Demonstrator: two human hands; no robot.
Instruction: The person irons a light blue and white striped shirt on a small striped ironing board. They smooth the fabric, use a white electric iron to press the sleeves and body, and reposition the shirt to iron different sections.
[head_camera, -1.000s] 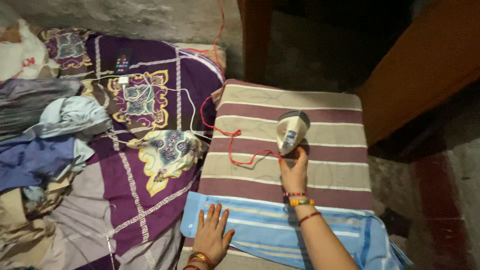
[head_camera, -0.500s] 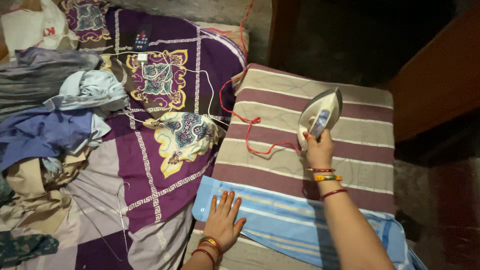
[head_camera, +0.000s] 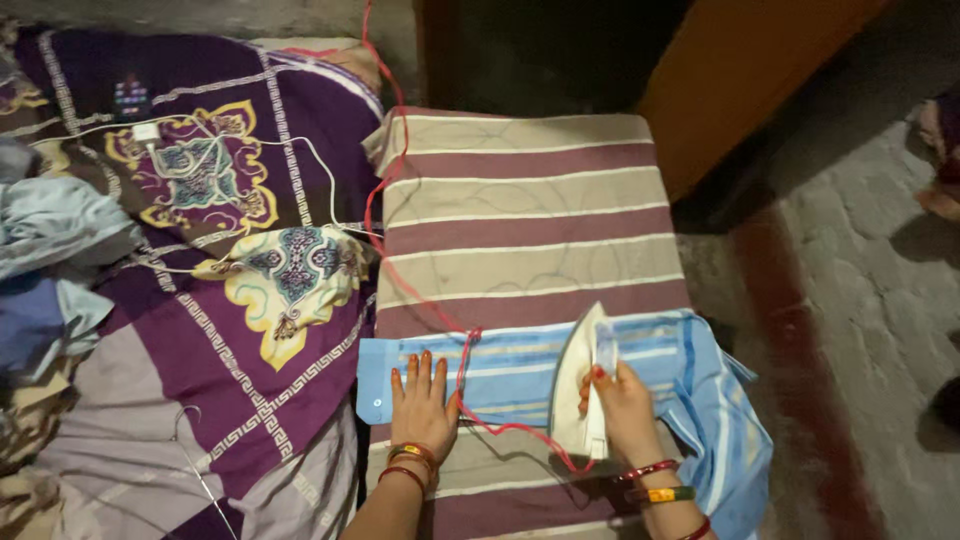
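My right hand (head_camera: 628, 412) grips the handle of a white clothes iron (head_camera: 580, 385), which rests on a light blue striped shirt (head_camera: 520, 375) laid across the near part of a striped brown-and-beige padded surface (head_camera: 520, 200). My left hand (head_camera: 423, 400) lies flat, fingers spread, on the shirt to the left of the iron. The iron's red cord (head_camera: 420, 300) runs from the iron, loops beside my left hand and goes up along the left edge of the pad. Both wrists wear bangles.
A purple patterned bedspread (head_camera: 200, 300) covers the bed on the left, with a pile of clothes (head_camera: 50, 270) at its left edge and a white cable (head_camera: 250, 150) with a small device. A wooden panel (head_camera: 740, 80) stands behind; stone floor (head_camera: 880, 300) lies to the right.
My right hand has brought the iron from the far bare part of the pad down onto the blue shirt. My left hand stays pressed on the shirt.
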